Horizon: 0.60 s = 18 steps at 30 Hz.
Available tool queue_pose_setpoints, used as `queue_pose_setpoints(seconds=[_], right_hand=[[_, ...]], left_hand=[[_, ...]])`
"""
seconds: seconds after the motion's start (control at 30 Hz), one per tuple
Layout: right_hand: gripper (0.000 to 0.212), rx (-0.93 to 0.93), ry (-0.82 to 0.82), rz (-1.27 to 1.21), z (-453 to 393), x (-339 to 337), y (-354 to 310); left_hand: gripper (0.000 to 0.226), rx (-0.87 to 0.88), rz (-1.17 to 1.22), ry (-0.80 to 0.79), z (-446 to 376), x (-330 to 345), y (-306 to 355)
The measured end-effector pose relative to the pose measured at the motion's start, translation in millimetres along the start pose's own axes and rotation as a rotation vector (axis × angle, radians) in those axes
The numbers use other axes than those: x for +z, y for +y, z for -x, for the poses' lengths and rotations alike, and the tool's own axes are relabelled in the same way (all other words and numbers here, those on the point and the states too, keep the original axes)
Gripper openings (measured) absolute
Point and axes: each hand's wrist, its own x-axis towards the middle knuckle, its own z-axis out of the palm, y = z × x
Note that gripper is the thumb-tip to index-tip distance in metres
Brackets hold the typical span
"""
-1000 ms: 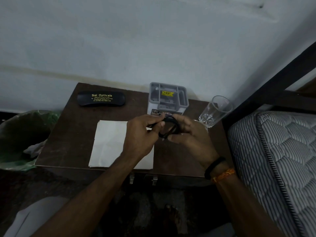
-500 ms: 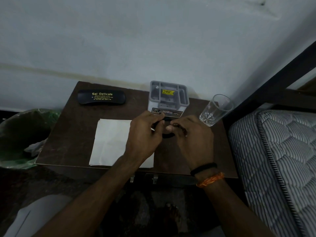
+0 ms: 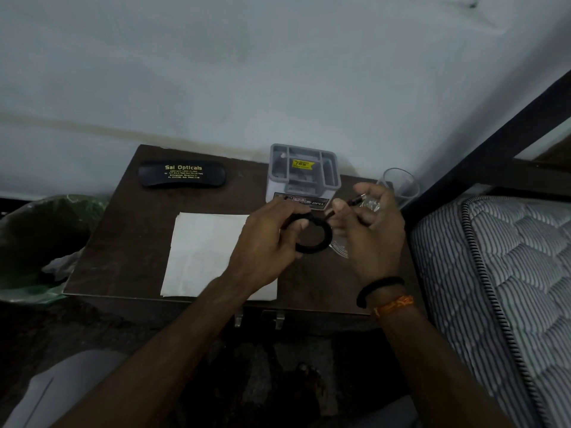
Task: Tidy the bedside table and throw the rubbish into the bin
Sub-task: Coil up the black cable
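Two hands work over the dark worktop [image 3: 123, 242], coiling a black cable [image 3: 312, 234]: the tidying step is in hand, with the coil seemingly near done. The left hand [image 3: 265, 242] has its grip clamped on the coil, held just above the worktop; the right hand [image 3: 370, 230] pinches the cable's loose plug end. Next, I judge, comes tucking that end in and stowing the coil (perhaps in the grey organiser [image 3: 304, 173] just behind). Room is tight rightwards, where the bed [image 3: 494, 273] and a glass [image 3: 400, 183] stand close; the bin [image 3: 40, 236] sits off the left edge, beyond the white paper [image 3: 204, 251].
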Motion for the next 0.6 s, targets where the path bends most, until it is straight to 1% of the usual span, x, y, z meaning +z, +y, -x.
queue_pose_setpoints(seconds=[0.03, 0.07, 0.13, 0.17, 0.27, 0.3, 0.37, 0.43, 0.53, 0.6], right_hand=[[0.03, 0.062, -0.01, -0.02, -2, -1, 4], [0.027, 0.111, -0.028, -0.02, -4, -2, 8], [0.013, 0.126, -0.067, 0.063, -6, -3, 14], [0.013, 0.082, -0.083, 0.138, -5, -3, 15], [0.028, -0.16, -0.125, 0.433, -2, -3, 14], [0.029, -0.209, -0.151, 0.477, -1, -2, 12], [0.019, -0.211, -0.235, 0.472, -1, -1, 10], [0.018, -0.172, -0.296, 0.507, 0, 0, 11], [0.013, -0.106, -0.272, 0.472, -2, 1, 17], [0.01, -0.05, -0.251, 0.378, -3, 1, 20]], left_hand=[[0.022, -0.054, 0.073, -0.008, 1, 1, 2], [0.021, -0.096, 0.13, -0.009, 2, 2, 4], [0.018, -0.148, 0.206, 0.003, 3, 3, 6], [0.018, -0.172, 0.245, 0.011, 2, 3, 6], [0.019, -0.238, 0.335, 0.019, 0, 2, 7], [0.018, -0.252, 0.362, 0.02, 0, 2, 7], [0.019, -0.27, 0.418, 0.023, -2, 1, 7], [0.022, -0.276, 0.467, 0.019, -2, 0, 6], [0.03, -0.264, 0.471, -0.024, -2, 3, 6], [0.037, -0.228, 0.388, -0.032, -3, 3, 5]])
